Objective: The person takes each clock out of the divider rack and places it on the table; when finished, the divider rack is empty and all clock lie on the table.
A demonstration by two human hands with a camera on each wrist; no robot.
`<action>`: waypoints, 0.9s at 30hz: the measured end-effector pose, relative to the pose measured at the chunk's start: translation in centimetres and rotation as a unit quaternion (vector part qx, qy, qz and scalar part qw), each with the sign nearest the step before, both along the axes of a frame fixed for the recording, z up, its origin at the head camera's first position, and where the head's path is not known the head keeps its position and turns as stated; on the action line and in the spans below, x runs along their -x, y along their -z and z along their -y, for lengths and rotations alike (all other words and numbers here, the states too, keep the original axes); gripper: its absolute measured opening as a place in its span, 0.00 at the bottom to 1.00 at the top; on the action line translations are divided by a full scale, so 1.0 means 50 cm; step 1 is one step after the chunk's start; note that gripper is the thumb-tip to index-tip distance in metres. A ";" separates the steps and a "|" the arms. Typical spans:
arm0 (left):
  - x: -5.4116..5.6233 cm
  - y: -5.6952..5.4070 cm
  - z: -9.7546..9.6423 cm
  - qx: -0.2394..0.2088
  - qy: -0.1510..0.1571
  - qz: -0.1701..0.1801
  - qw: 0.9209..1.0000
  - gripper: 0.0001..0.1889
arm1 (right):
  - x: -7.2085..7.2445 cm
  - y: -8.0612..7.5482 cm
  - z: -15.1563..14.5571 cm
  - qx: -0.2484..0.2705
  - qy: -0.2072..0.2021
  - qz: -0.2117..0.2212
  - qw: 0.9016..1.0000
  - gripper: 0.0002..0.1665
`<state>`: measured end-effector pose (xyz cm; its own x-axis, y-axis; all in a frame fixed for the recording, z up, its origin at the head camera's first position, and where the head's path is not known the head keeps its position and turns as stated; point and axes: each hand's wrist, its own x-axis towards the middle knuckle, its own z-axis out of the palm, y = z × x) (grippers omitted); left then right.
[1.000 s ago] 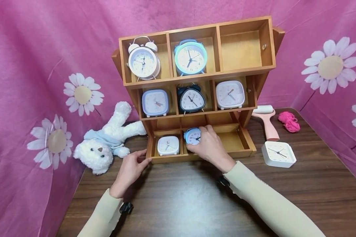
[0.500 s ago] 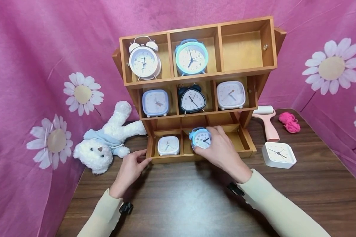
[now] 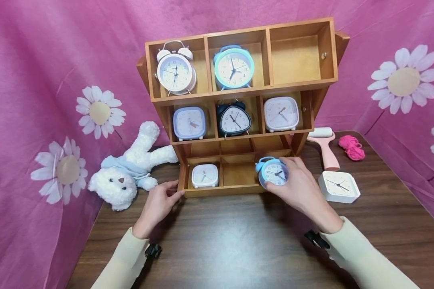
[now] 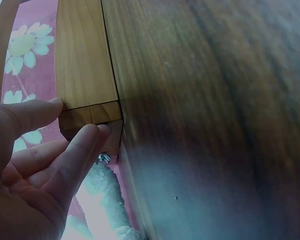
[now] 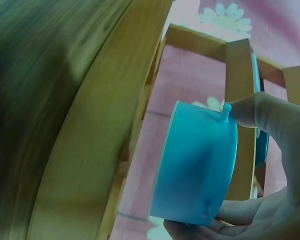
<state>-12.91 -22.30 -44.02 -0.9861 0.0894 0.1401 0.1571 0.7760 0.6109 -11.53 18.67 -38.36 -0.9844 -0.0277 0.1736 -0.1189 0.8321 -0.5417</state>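
Pink daisy cloth backs the wooden shelf (image 3: 238,100) as my right hand (image 3: 300,192) grips a small blue alarm clock (image 3: 273,172) over its near-right compartment. Left wrist view: my left hand (image 4: 35,165), fingers relaxed, touches the shelf corner. Right wrist view: fingers wrap the clock's smooth, light plastic body (image 5: 197,170), best held around the rim.

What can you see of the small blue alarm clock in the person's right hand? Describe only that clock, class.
The small blue alarm clock is round, with a light blue case that looks like plastic, a pale dial with dark hands and numerals, and a small bell or knob at its top left. The right hand grips it from the right side and behind, face tilted up toward the camera. It sits in front of the wooden shelf's bottom right compartment. The right wrist view shows its smooth blue side and a small peg.
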 end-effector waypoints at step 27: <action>0.002 0.001 0.001 -0.003 0.002 0.002 1.000 0.22 | -0.030 0.027 -0.247 -0.037 0.080 -0.005 0.996 0.56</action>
